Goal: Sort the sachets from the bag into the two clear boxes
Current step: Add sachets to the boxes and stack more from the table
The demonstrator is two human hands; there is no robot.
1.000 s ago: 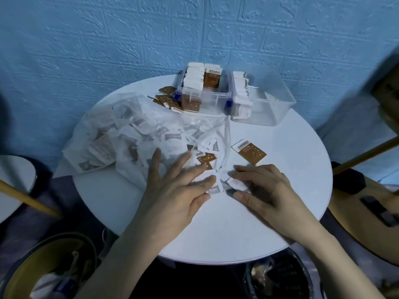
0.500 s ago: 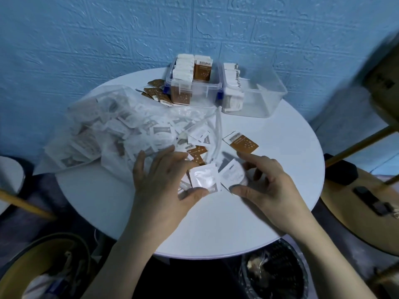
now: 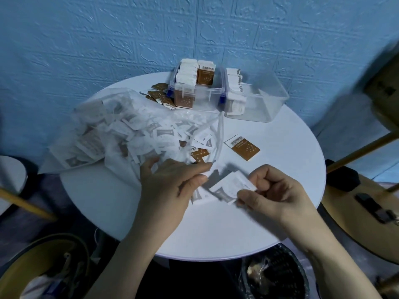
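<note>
Above table [image 3: 280, 223]: right hand [image 3: 278, 195] pinches white sachet [image 3: 232, 187].

Illumination is dim and cool, with a blue cast over the wall [image 3: 108, 50]. The white bench [image 3: 269, 212] is the brightest surface and shows no hard glare. Soft shadows lie beneath the right hand [image 3: 274, 195] and left hand [image 3: 170, 186]. Both hands and the held sachet [image 3: 232, 186] show motion blur. Wide-angle distortion bends the frame edges. The right edge is dark and smeared.
</note>
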